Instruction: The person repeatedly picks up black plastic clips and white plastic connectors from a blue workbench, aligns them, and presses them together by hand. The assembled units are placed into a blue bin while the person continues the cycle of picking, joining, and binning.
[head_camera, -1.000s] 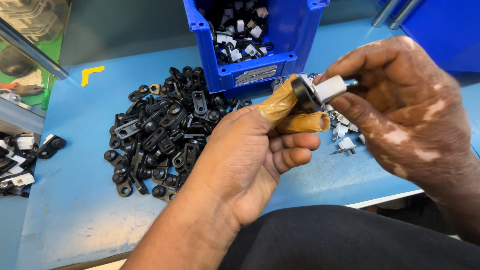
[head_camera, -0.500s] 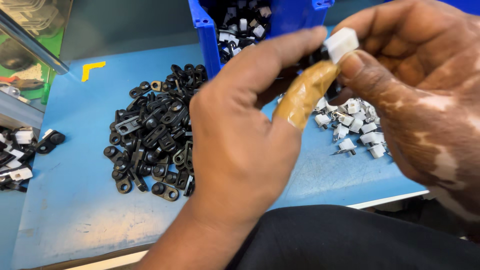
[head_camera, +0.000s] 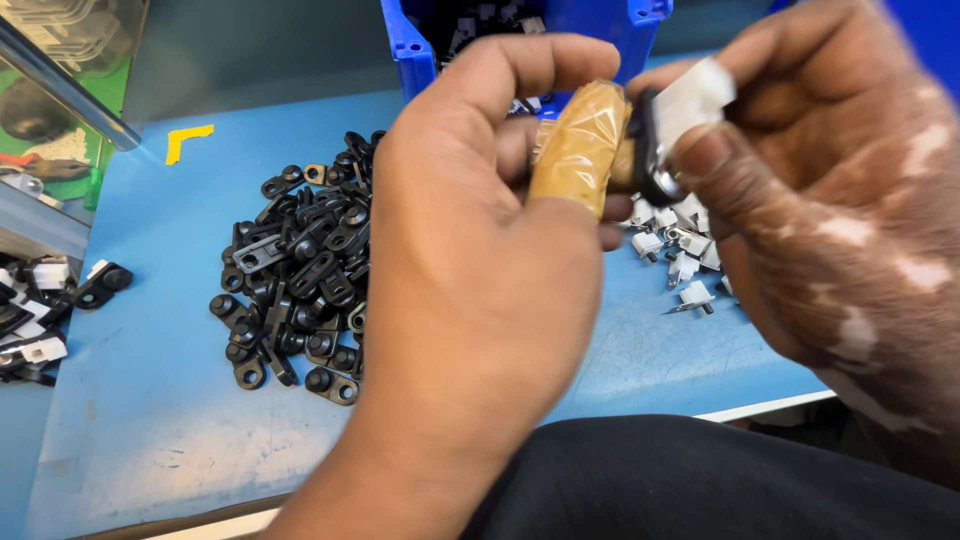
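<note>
Right in front of the blue bin (head_camera: 420, 45), head view: left hand (head_camera: 480, 290) and right hand (head_camera: 820, 200) pinch shut on one black-and-white clip (head_camera: 668, 125) between them, long axis pointing right, closer to the camera than half a second ago, black pile (head_camera: 295, 270) left of it.

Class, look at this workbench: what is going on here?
A person's left hand and right hand together hold a small black clip with a white plastic piece raised over a blue table. A heap of black clips lies left, white pieces right, a blue bin behind.
</note>
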